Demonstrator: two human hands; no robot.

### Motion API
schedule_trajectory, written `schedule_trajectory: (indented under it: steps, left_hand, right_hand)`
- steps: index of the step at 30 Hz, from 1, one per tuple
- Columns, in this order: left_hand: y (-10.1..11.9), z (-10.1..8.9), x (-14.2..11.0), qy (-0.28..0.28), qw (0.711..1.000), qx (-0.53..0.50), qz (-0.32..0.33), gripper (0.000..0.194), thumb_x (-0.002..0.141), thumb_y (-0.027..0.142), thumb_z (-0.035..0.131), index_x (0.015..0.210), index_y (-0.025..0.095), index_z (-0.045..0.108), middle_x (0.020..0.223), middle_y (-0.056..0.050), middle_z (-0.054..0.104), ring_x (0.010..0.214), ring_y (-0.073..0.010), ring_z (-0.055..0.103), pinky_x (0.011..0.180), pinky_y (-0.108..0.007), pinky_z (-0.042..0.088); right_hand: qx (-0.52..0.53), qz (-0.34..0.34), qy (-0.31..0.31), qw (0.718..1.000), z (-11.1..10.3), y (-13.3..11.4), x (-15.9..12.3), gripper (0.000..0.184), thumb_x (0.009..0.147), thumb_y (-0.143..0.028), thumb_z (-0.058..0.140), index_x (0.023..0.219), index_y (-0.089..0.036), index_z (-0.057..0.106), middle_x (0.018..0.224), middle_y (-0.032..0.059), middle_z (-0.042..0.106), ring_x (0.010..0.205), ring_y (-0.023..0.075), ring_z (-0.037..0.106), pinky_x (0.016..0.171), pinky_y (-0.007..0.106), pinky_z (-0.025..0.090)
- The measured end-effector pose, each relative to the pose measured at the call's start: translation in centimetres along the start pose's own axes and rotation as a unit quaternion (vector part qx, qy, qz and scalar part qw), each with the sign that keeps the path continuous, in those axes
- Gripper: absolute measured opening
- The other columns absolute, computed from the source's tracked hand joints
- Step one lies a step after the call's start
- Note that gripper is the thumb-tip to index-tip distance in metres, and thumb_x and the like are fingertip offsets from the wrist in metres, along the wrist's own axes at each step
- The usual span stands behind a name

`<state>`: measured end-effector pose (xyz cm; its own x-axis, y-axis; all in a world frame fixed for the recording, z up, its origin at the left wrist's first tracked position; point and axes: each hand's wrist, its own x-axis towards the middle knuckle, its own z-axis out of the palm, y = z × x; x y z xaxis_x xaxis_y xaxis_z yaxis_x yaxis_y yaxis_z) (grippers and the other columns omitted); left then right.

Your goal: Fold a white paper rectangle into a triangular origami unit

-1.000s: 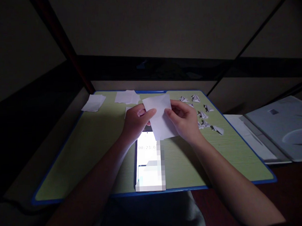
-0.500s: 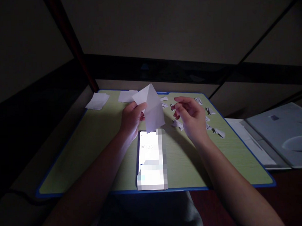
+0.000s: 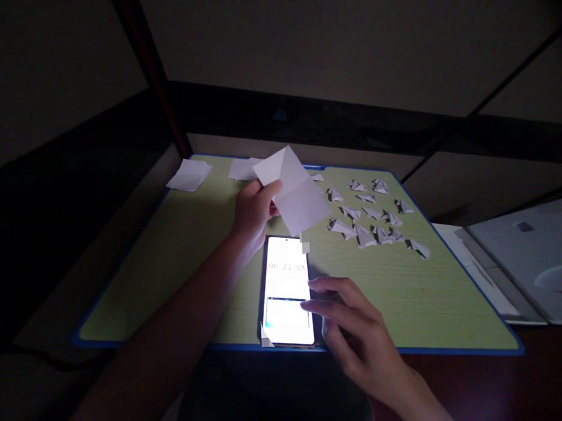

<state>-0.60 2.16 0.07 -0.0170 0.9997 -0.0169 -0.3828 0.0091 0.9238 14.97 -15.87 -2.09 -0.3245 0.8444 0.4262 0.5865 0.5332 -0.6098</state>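
Note:
My left hand point(image 3: 254, 210) pinches a white paper sheet point(image 3: 295, 191) by its left edge and holds it tilted above the green board point(image 3: 180, 252). The sheet shows a crease down its middle. A lit phone point(image 3: 287, 289) lies flat on the board near its front edge, its screen showing a running time. My right hand point(image 3: 348, 322) hovers at the phone's right edge with fingers apart, fingertips reaching over the lower part of the screen. It holds nothing.
Several small folded paper planes point(image 3: 372, 220) lie scattered on the board's right half. Flat white paper sheets point(image 3: 189, 175) rest at the far left corner. A pale grey box or folder point(image 3: 529, 258) sits off the board to the right. The room is dark.
My right hand let go of the paper and dropped down to the phone's lower right. My left hand keeps the sheet, now more unfolded and tilted to the right.

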Motion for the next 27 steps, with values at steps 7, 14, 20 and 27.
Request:
schedule_trajectory:
  steps: [7, 14, 20, 27]
  left_hand:
    - [-0.06, -0.11, -0.04, -0.005, 1.0, 0.009, 0.0, 0.025, 0.07, 0.031, 0.069, 0.089, 0.015, 0.066, 0.075, -0.004, 0.067, 0.065, -0.0162, 0.06, 0.057, -0.026, 0.044]
    - [0.35, 0.16, -0.39, 0.008, 1.0, 0.021, -0.004, 0.029, 0.068, 0.033, 0.069, 0.09, 0.014, 0.065, 0.071, -0.003, 0.066, 0.063, -0.0166, 0.06, 0.055, -0.026, 0.045]
    - [0.22, 0.17, -0.32, 0.012, 0.999, 0.043, 0.001, 0.028, 0.068, 0.034, 0.069, 0.088, 0.015, 0.064, 0.071, -0.003, 0.066, 0.062, -0.0168, 0.06, 0.052, -0.026, 0.043]
    - [0.3, 0.11, -0.45, 0.014, 0.999, 0.052, 0.002, 0.028, 0.067, 0.033, 0.07, 0.087, 0.015, 0.065, 0.071, -0.002, 0.065, 0.061, -0.0164, 0.058, 0.052, -0.027, 0.043]
  right_hand:
    - [-0.032, -0.002, -0.019, 0.999, 0.6, 0.14, -0.1, 0.035, 0.084, -0.005, 0.051, 0.106, -0.024, 0.07, 0.129, 0.0097, 0.057, 0.116, 0.0282, 0.056, 0.087, 0.05, 0.054]
    - [-0.037, -0.022, -0.039, 0.998, 0.54, 0.02, -0.08, 0.037, 0.083, -0.003, 0.051, 0.107, -0.025, 0.07, 0.134, 0.0099, 0.055, 0.123, 0.0298, 0.053, 0.091, 0.052, 0.052]
    - [-0.041, -0.021, -0.039, 0.998, 0.45, 0.05, 0.0, 0.038, 0.083, -0.004, 0.052, 0.108, -0.026, 0.071, 0.134, 0.0097, 0.055, 0.124, 0.0299, 0.053, 0.092, 0.053, 0.052]
    - [-0.044, -0.02, -0.024, 0.999, 0.37, -0.16, 0.07, 0.039, 0.083, -0.003, 0.049, 0.11, -0.024, 0.069, 0.136, 0.0118, 0.054, 0.124, 0.0293, 0.054, 0.091, 0.051, 0.054]
